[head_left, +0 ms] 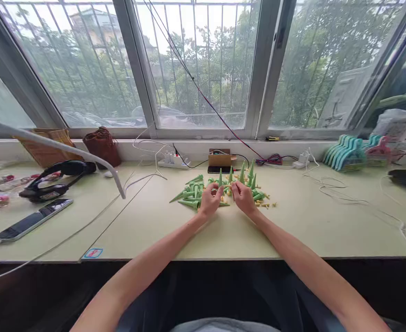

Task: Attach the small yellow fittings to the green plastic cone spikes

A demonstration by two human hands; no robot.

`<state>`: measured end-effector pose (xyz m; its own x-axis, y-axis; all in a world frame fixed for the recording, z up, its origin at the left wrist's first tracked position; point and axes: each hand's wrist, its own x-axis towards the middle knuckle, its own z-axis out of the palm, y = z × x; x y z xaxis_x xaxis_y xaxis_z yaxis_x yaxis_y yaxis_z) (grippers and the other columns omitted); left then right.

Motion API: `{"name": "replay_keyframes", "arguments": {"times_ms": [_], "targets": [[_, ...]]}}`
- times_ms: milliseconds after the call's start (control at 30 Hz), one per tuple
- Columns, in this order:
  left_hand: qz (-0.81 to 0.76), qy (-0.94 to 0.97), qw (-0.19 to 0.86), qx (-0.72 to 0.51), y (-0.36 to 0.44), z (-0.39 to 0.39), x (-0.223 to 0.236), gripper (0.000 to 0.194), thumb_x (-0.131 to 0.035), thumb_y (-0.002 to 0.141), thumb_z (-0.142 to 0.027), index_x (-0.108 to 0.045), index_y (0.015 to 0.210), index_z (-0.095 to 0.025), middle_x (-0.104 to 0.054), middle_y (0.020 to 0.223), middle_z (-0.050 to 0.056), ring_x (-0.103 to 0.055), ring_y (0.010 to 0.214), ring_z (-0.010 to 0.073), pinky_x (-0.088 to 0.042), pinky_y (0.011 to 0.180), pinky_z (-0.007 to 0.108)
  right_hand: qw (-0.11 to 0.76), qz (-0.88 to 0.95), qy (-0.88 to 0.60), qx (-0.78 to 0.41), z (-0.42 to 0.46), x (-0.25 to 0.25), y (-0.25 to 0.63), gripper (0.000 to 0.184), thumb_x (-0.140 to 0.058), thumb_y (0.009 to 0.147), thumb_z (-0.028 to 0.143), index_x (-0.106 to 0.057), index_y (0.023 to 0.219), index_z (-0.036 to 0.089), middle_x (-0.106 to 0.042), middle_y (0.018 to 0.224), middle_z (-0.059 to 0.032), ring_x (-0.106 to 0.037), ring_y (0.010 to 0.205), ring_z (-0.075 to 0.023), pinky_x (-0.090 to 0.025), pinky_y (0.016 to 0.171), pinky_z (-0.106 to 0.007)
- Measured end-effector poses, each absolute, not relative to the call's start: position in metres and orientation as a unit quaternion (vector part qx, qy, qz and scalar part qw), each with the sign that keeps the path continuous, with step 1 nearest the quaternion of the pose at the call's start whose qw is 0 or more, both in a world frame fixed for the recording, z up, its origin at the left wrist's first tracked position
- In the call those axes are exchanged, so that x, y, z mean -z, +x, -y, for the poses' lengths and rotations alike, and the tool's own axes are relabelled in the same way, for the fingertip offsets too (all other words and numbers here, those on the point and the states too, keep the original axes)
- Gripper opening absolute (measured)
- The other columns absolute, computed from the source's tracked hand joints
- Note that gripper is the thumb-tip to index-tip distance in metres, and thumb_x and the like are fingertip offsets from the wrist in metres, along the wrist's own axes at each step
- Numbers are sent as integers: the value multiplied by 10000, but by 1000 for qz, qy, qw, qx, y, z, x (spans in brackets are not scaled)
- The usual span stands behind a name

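Note:
My left hand (209,201) is closed around a green pointed cone (220,177), whose tip sticks up above the fingers. Close beside it, my right hand (244,199) pinches at a small yellow piece (227,186) between the two hands; the fingers hide much of it. Left of my hands lies a heap of green cones (193,191), mostly on their sides. Behind and to the right, several green cones (251,173) stand upright. Small yellow pieces (265,204) are scattered by my right hand.
Behind the cones are an open cardboard box (220,159) and a dark phone-like slab (219,169). A power strip (173,160) and loose cables lie along the windowsill. Headphones (55,177) and a phone (33,220) rest at left, teal hangers (344,152) at right. A white cable arm (67,148) crosses the left.

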<state>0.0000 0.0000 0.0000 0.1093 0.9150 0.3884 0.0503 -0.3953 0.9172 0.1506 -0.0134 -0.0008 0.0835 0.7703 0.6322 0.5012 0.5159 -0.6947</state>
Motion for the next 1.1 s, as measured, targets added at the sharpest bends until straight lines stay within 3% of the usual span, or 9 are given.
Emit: {"name": "replay_keyframes", "arguments": {"times_ms": [333,567,767,1100], "targets": [[-369,624,442,-527,4,6,-12,402,-641,786,-566,-541,755,-178,-436,487,-63,-405,341,74,-295,341,217,545,685,-440,-201,19,-8,153,287,-470,937,440,-557,809,198,-607,622,-5,-551,467,-139,-431,515,-255],[-344,615,459,-542,3,2,-12,431,-645,776,-591,-514,802,-182,-518,582,-33,-516,409,107,-397,353,235,551,694,-414,-206,18,-10,153,245,-524,909,421,-582,851,190,-614,635,-16,-605,529,-164,-475,543,-273],[-345,608,475,-534,0,-1,-11,438,-640,781,-591,-479,820,-185,-499,634,-37,-537,445,103,-394,349,224,559,694,-408,-198,18,-13,151,220,-540,897,396,-590,851,187,-622,670,-28,-597,558,-162,-484,561,-280],[-350,598,489,-529,-1,2,-17,503,-711,701,-596,-437,733,-175,-454,673,-52,-602,515,106,-516,468,240,542,711,-416,-166,17,-12,152,206,-521,905,370,-596,836,191,-605,643,-18,-563,541,-152,-456,550,-271]]}}
